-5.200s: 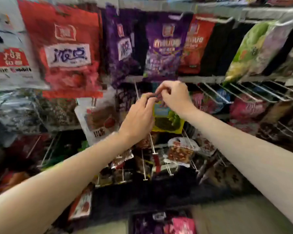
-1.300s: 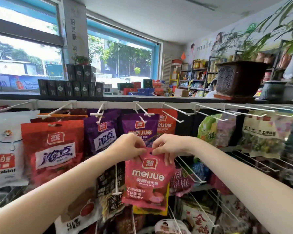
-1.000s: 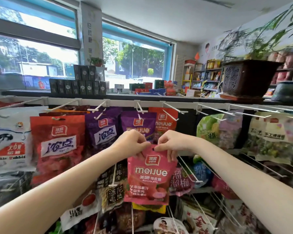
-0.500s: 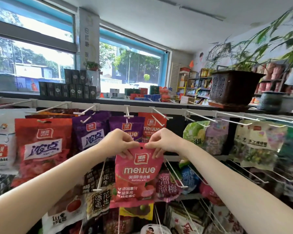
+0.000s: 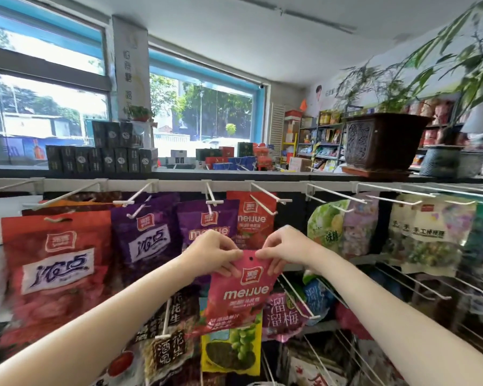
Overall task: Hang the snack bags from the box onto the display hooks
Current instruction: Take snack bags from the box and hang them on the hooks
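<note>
A pink "meijue" snack bag (image 5: 239, 293) hangs upright between my hands in front of the display rack. My left hand (image 5: 214, 253) pinches its top left corner and my right hand (image 5: 285, 247) pinches its top right corner. The bag's round hang hole (image 5: 251, 258) shows between my fingers. It sits below a white display hook (image 5: 271, 200) that carries a red meijue bag (image 5: 248, 218). A purple meijue bag (image 5: 207, 224) hangs on the neighbouring hook (image 5: 214, 202) to the left. The box is out of view.
The top rail (image 5: 179, 185) holds several white hooks, with red (image 5: 56, 263) and purple (image 5: 145, 240) bags at left and green and pale bags (image 5: 343, 227) at right. Bare wire hooks (image 5: 299, 299) jut out lower right. A potted plant (image 5: 382, 140) stands on the shelf above.
5.2 s ago my hands worked at a hook low on the rack. Since 1.3 s ago they have held the pink bag by its top corners, steady in front of the upper rows.
</note>
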`<action>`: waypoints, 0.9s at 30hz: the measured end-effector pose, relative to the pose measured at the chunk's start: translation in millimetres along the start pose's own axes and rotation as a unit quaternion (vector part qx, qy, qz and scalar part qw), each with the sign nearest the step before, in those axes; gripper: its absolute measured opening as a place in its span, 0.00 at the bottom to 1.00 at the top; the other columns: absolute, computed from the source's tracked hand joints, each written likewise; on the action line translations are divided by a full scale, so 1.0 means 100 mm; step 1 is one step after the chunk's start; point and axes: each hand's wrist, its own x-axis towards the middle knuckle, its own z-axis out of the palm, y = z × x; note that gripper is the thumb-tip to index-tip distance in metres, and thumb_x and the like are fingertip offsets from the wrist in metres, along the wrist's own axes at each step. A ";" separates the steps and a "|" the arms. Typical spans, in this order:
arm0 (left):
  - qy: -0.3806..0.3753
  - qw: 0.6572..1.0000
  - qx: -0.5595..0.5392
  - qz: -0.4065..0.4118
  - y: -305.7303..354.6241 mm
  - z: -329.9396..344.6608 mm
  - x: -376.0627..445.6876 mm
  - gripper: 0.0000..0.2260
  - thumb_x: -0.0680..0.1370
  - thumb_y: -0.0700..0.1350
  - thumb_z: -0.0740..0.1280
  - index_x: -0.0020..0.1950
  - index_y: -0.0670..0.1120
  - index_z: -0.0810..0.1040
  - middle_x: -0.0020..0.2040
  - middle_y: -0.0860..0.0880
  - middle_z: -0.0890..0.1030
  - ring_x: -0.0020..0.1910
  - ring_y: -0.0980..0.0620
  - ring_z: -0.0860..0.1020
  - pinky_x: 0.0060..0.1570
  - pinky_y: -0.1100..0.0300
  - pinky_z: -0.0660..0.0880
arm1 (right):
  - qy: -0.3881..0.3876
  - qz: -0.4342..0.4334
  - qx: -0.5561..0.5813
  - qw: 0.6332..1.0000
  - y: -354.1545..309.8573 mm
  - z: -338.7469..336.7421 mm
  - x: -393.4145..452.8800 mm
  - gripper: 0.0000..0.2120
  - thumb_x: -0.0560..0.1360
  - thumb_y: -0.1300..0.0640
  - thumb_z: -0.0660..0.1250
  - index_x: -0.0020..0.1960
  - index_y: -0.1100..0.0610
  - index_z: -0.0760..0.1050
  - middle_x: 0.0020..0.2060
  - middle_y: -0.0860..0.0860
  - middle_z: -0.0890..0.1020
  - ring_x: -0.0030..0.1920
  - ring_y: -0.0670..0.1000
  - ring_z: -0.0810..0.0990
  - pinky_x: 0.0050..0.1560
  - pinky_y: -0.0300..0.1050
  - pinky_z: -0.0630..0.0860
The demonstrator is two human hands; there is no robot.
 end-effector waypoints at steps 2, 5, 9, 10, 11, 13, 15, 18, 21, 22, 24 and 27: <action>-0.009 1.000 -0.002 0.011 0.03 0.13 0.08 0.06 0.77 0.41 0.65 0.43 0.42 0.79 0.36 0.44 0.83 0.31 0.57 0.82 0.33 0.67 0.78 | 0.008 0.020 0.026 0.999 0.11 -0.09 -0.05 0.06 0.73 0.58 0.71 0.40 0.61 0.78 0.35 0.57 0.83 0.31 0.50 0.82 0.36 0.41 0.81; -0.018 1.000 -0.009 0.016 0.04 0.29 0.16 0.05 0.77 0.42 0.65 0.44 0.43 0.80 0.38 0.42 0.84 0.34 0.54 0.83 0.36 0.64 0.80 | 0.010 0.037 0.024 0.999 0.23 -0.19 -0.11 0.07 0.73 0.58 0.71 0.43 0.63 0.78 0.37 0.57 0.83 0.31 0.49 0.82 0.37 0.40 0.81; -0.012 1.000 -0.009 0.028 0.03 0.41 0.23 0.04 0.77 0.42 0.66 0.43 0.44 0.80 0.36 0.44 0.84 0.36 0.51 0.84 0.35 0.63 0.79 | 0.010 0.039 0.022 0.999 0.30 -0.26 -0.16 0.06 0.73 0.58 0.70 0.42 0.61 0.78 0.35 0.55 0.83 0.30 0.47 0.82 0.33 0.36 0.80; -0.010 0.999 -0.011 0.029 0.03 0.43 0.24 0.04 0.76 0.42 0.67 0.44 0.43 0.80 0.35 0.44 0.84 0.36 0.51 0.84 0.35 0.63 0.79 | 0.007 0.040 0.025 0.999 0.31 -0.28 -0.17 0.06 0.73 0.58 0.70 0.41 0.61 0.77 0.35 0.55 0.82 0.29 0.46 0.82 0.32 0.35 0.79; -0.009 0.999 -0.015 0.029 0.03 0.45 0.24 0.04 0.76 0.42 0.67 0.43 0.44 0.80 0.35 0.44 0.84 0.35 0.51 0.84 0.35 0.63 0.79 | 0.003 0.040 0.026 0.999 0.32 -0.29 -0.17 0.06 0.73 0.58 0.70 0.41 0.60 0.77 0.34 0.55 0.82 0.29 0.46 0.82 0.32 0.35 0.79; -0.009 0.999 -0.028 0.028 0.05 0.48 0.24 0.05 0.76 0.42 0.67 0.42 0.45 0.79 0.35 0.44 0.84 0.35 0.52 0.83 0.36 0.63 0.80 | -0.005 0.035 0.023 0.999 0.33 -0.33 -0.16 0.06 0.74 0.58 0.70 0.42 0.61 0.77 0.35 0.56 0.83 0.30 0.48 0.82 0.36 0.38 0.79; -0.006 0.998 -0.052 0.022 0.06 0.48 0.23 0.05 0.76 0.41 0.67 0.41 0.44 0.79 0.33 0.45 0.83 0.33 0.53 0.83 0.34 0.64 0.79 | -0.013 0.030 0.023 0.999 0.33 -0.36 -0.15 0.07 0.73 0.57 0.70 0.43 0.62 0.77 0.34 0.56 0.83 0.31 0.49 0.82 0.38 0.40 0.79; 0.008 0.998 -0.066 0.021 0.06 0.46 0.22 0.05 0.76 0.41 0.67 0.41 0.42 0.80 0.30 0.47 0.83 0.31 0.55 0.82 0.31 0.67 0.78 | -0.015 0.016 0.032 0.999 0.33 -0.37 -0.11 0.07 0.73 0.58 0.70 0.44 0.63 0.77 0.33 0.54 0.82 0.29 0.47 0.82 0.33 0.37 0.79; 0.049 0.998 -0.026 0.039 0.08 0.40 0.23 0.05 0.76 0.41 0.67 0.44 0.41 0.81 0.32 0.46 0.83 0.31 0.55 0.82 0.33 0.65 0.79 | 0.004 -0.010 0.047 0.999 0.32 -0.37 -0.05 0.07 0.73 0.58 0.70 0.43 0.63 0.78 0.33 0.54 0.82 0.28 0.46 0.82 0.28 0.34 0.75; 0.070 0.996 0.002 0.051 0.10 0.38 0.26 0.05 0.76 0.42 0.67 0.45 0.41 0.81 0.33 0.46 0.83 0.31 0.55 0.83 0.35 0.63 0.80 | 0.016 -0.020 0.053 0.998 0.32 -0.38 -0.02 0.08 0.73 0.58 0.70 0.44 0.64 0.78 0.33 0.55 0.82 0.28 0.47 0.82 0.29 0.35 0.76; 0.104 0.991 0.046 0.076 0.17 0.31 0.31 0.04 0.75 0.43 0.68 0.45 0.43 0.81 0.35 0.47 0.84 0.33 0.55 0.83 0.38 0.61 0.81 | 0.046 -0.041 0.054 0.997 0.29 -0.43 0.04 0.09 0.73 0.58 0.71 0.45 0.65 0.79 0.34 0.56 0.82 0.29 0.48 0.81 0.30 0.35 0.77; 0.126 0.986 0.054 0.098 0.29 0.25 0.39 0.04 0.75 0.43 0.68 0.45 0.44 0.81 0.35 0.47 0.84 0.32 0.56 0.83 0.38 0.61 0.81 | 0.087 -0.067 0.046 0.993 0.24 -0.52 0.13 0.08 0.72 0.57 0.71 0.44 0.64 0.79 0.34 0.57 0.83 0.30 0.50 0.81 0.31 0.37 0.77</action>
